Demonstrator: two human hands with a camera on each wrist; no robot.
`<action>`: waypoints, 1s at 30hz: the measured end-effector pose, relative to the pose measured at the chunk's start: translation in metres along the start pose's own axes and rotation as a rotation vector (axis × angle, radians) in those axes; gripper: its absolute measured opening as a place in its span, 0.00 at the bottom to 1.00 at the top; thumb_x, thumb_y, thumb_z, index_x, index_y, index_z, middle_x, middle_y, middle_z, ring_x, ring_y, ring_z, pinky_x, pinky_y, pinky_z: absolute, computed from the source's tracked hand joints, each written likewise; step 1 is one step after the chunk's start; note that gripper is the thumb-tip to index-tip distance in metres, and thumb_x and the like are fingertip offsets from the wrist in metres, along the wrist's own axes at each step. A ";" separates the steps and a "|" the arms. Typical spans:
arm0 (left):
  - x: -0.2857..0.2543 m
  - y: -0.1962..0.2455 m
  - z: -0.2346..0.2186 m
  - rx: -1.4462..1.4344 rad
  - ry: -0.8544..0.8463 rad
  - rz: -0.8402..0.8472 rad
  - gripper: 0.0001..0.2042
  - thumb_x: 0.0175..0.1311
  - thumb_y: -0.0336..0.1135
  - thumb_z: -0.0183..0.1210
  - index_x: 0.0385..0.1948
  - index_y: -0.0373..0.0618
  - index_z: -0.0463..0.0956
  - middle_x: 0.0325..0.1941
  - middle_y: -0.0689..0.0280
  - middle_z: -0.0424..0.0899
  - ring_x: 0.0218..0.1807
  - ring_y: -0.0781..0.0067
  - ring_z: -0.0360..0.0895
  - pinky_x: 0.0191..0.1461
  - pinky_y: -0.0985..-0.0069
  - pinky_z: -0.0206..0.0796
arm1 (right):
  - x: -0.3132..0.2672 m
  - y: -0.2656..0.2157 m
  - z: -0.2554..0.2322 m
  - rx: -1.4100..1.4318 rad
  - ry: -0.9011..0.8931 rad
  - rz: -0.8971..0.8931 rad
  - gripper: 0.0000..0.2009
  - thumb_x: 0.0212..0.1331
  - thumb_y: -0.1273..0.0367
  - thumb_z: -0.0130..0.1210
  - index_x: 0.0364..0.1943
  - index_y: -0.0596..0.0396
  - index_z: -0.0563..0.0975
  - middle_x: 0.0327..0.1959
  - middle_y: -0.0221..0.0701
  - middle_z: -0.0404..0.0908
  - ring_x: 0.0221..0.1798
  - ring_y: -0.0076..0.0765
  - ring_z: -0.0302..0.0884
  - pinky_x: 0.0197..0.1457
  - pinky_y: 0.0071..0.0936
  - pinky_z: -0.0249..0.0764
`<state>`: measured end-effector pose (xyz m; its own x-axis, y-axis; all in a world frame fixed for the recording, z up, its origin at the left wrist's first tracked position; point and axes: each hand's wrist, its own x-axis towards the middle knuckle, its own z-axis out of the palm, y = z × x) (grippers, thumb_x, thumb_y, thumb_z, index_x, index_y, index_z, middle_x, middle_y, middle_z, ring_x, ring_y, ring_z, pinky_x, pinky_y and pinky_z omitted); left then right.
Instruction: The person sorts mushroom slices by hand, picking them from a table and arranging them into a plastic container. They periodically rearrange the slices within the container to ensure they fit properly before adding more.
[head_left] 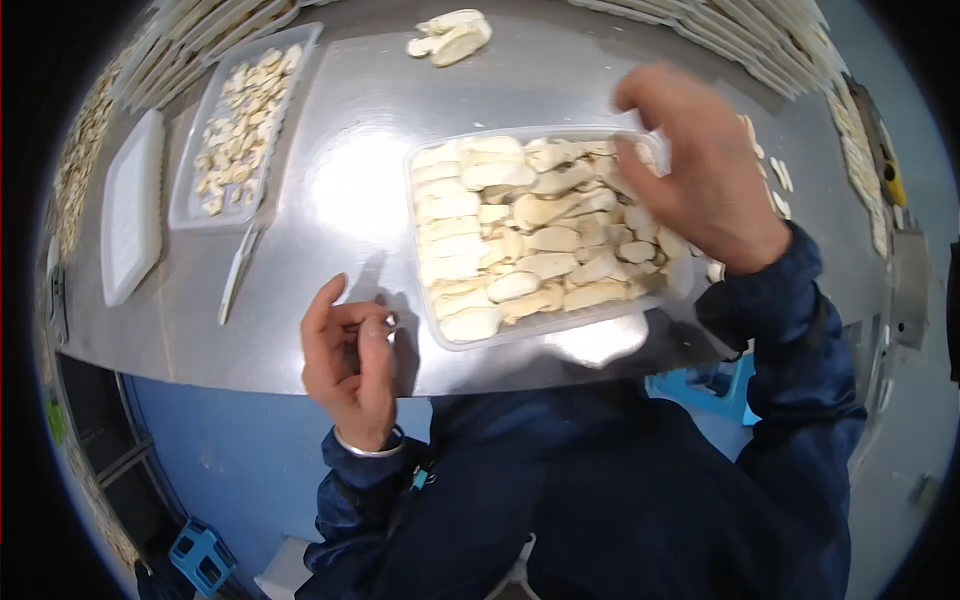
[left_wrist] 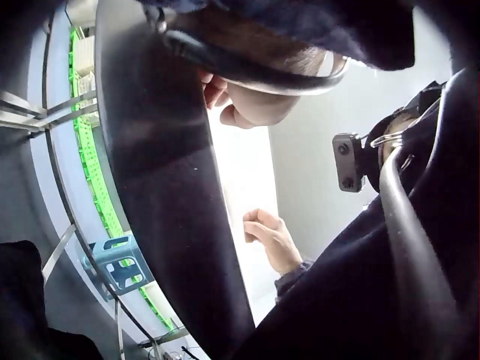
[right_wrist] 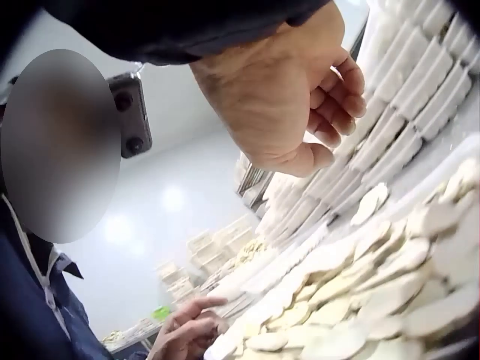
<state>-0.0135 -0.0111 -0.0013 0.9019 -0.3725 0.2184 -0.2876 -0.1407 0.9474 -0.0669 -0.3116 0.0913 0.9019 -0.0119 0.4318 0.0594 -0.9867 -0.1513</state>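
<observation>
A clear plastic tray [head_left: 411, 215] lies on the metal table, filled with rows of pale mushroom slices [head_left: 548, 238]. Over its right end, my right hand [head_left: 708, 175] hovers, blurred in the head view. In the right wrist view its fingers [right_wrist: 341, 97] hang loosely curled above the slices, with nothing showing in them. Left of the tray, near the table's front edge, is my left hand [head_left: 350, 360], its fingers loosely bent and thumb close to the fingertips. A tiny shiny spot shows by its fingertips; I cannot tell what it is.
A second tray [head_left: 180, 200] with smaller pieces stands at the left, beside a white upturned tray [head_left: 133, 210]. A white-handled knife [head_left: 238, 275] lies near it. Several slices [head_left: 450, 38] sit at the back. Stacked trays [head_left: 745, 35] line the far edge; loose pieces [head_left: 781, 176] lie at right.
</observation>
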 end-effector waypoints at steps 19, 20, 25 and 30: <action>0.000 0.001 0.006 0.038 0.009 0.029 0.18 0.70 0.27 0.49 0.60 0.34 0.63 0.36 0.63 0.77 0.35 0.81 0.68 0.42 0.83 0.62 | -0.127 0.089 -0.019 -0.063 -0.260 0.436 0.07 0.50 0.71 0.54 0.32 0.61 0.73 0.31 0.41 0.74 0.37 0.51 0.73 0.42 0.42 0.69; 0.000 0.000 0.006 0.045 0.009 0.030 0.18 0.70 0.27 0.49 0.60 0.34 0.63 0.36 0.63 0.77 0.35 0.81 0.68 0.42 0.83 0.62 | -0.127 0.089 -0.018 -0.086 -0.261 0.433 0.07 0.50 0.71 0.54 0.31 0.61 0.72 0.31 0.41 0.73 0.36 0.51 0.73 0.42 0.42 0.69; 0.000 0.003 0.007 0.059 0.031 -0.004 0.18 0.69 0.25 0.49 0.60 0.33 0.64 0.36 0.63 0.78 0.35 0.81 0.70 0.43 0.84 0.63 | -0.119 0.089 -0.012 -0.172 -0.212 0.308 0.08 0.47 0.71 0.55 0.29 0.60 0.71 0.28 0.41 0.72 0.33 0.51 0.72 0.39 0.42 0.68; 0.002 0.005 0.005 0.053 0.010 -0.011 0.19 0.67 0.23 0.49 0.59 0.33 0.64 0.35 0.62 0.78 0.34 0.81 0.71 0.43 0.84 0.64 | -0.067 0.031 -0.014 -0.030 -0.074 0.135 0.09 0.44 0.73 0.56 0.29 0.59 0.69 0.27 0.40 0.70 0.33 0.49 0.70 0.38 0.42 0.66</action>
<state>-0.0148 -0.0168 0.0023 0.9084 -0.3613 0.2103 -0.2935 -0.1930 0.9363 -0.1312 -0.3436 0.0697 0.9298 -0.1336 0.3429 -0.0758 -0.9813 -0.1767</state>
